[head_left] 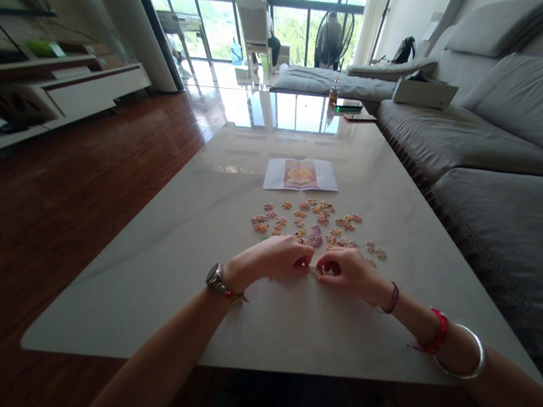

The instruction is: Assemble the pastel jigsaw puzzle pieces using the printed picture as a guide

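Observation:
My right hand (355, 274) is closed in a pinch on a small jigsaw puzzle piece (319, 273), whose edge shows at the fingertips. Just to its left, my left hand (284, 257) rests on the table with curled fingers pressed together; whatever they may hold is hidden. Beyond both hands lie loose jigsaw pieces (301, 214) in orange, yellow and pink, with a purple cluster (316, 237) between the hands. A few pale pieces (376, 251) sit off to the right. Behind the pieces is a creased paper sheet (276, 172) printed with an orange and yellow picture.
The glossy white table (139, 279) has a bottle (334, 92) and phone-like flat objects (348, 106) at its far end. A grey sofa (517, 218) runs along the right side. Near the window are a fan (334, 37) and a person partly behind a chair (254, 22).

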Motion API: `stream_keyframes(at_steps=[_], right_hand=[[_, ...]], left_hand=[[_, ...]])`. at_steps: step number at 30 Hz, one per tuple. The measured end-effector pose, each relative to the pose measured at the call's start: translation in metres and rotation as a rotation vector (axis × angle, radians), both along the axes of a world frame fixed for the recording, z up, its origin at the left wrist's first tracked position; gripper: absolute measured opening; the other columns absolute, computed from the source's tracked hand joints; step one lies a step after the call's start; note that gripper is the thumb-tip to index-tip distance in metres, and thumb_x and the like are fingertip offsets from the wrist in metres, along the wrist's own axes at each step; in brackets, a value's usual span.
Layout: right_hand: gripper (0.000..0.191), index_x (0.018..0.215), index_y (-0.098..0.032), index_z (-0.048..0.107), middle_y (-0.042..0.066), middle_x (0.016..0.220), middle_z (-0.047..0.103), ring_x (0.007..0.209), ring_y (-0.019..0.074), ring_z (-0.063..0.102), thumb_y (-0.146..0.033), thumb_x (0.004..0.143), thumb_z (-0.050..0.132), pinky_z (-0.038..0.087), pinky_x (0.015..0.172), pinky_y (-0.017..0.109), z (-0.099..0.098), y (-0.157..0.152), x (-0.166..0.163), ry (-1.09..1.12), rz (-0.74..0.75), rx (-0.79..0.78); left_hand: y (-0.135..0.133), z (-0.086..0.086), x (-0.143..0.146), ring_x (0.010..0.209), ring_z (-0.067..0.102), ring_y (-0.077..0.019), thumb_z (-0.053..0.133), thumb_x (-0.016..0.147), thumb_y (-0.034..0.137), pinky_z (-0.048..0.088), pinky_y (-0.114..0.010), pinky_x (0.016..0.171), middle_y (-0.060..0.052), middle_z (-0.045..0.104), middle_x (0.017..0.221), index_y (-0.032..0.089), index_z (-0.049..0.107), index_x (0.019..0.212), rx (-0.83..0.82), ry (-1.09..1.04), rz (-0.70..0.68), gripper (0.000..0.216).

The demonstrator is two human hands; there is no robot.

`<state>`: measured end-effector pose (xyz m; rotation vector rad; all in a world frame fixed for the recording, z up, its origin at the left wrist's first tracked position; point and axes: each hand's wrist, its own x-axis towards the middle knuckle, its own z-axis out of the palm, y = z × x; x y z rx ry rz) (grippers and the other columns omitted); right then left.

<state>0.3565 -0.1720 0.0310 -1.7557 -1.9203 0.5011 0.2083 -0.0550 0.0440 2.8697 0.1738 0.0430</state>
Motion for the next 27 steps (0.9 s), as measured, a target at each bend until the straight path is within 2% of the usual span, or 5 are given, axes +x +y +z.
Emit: stream_keyframes(at_steps=[8, 13, 15, 19, 27], right_hand=[[0.014, 0.075, -0.016, 0.061, 0.0, 0.067, 0.052, 0.054, 0.008, 0.047, -0.02, 0.062, 0.061, 0.039, 0.052, 0.019, 0.016, -0.003, 0.056, -0.095, -0.089, 0.096], [0.016, 0.08, -0.017, 0.058, 0.003, 0.079, 0.057, 0.056, 0.008, 0.05, -0.027, 0.068, 0.059, 0.041, 0.049, 0.019, 0.023, -0.005, 0.068, 0.02, -0.166, 0.271], [0.017, 0.083, -0.018, 0.058, 0.003, 0.081, 0.058, 0.056, 0.0076, 0.049, -0.028, 0.07, 0.058, 0.041, 0.05, 0.019, 0.027, -0.007, 0.059, 0.045, -0.17, 0.394], [0.018, 0.089, -0.019, 0.058, 0.003, 0.088, 0.059, 0.056, 0.0069, 0.048, -0.027, 0.073, 0.057, 0.042, 0.054, 0.02, 0.033, -0.01, 0.044, -0.004, -0.208, 0.564], [0.037, 0.106, -0.019, 0.052, 0.004, 0.095, 0.061, 0.061, 0.0082, 0.051, -0.029, 0.071, 0.059, 0.042, 0.054, 0.02, 0.041, -0.011, 0.081, -0.043, -0.22, 0.483]], left_hand=[[0.009, 0.007, -0.008, 0.056, 0.048, -0.0074, 0.048, 0.078, 0.028, 0.033, -0.018, 0.053, 0.001, 0.056, 0.064, 0.018, 0.057, 0.074, -0.084, -0.034, 0.002, 0.015], [0.017, 0.011, -0.005, 0.06, 0.053, -0.0079, 0.039, 0.083, 0.036, 0.039, -0.02, 0.058, -0.001, 0.059, 0.073, 0.016, 0.055, 0.086, -0.33, -0.344, 0.308, 0.026], [0.012, 0.013, 0.007, 0.061, 0.055, -0.0086, 0.041, 0.081, 0.04, 0.04, -0.019, 0.054, -0.002, 0.059, 0.076, 0.015, 0.053, 0.092, -0.594, -0.378, 0.342, 0.03], [-0.002, 0.016, 0.046, 0.069, 0.058, -0.0111, 0.055, 0.073, 0.039, 0.041, -0.019, 0.054, -0.004, 0.059, 0.082, 0.013, 0.052, 0.091, -0.975, -0.35, 0.214, 0.032], [-0.006, 0.017, 0.096, 0.051, 0.048, -0.006, 0.061, 0.063, 0.034, 0.035, -0.016, 0.047, 0.004, 0.051, 0.055, 0.013, 0.052, 0.067, -0.99, -0.471, 0.278, 0.023]])
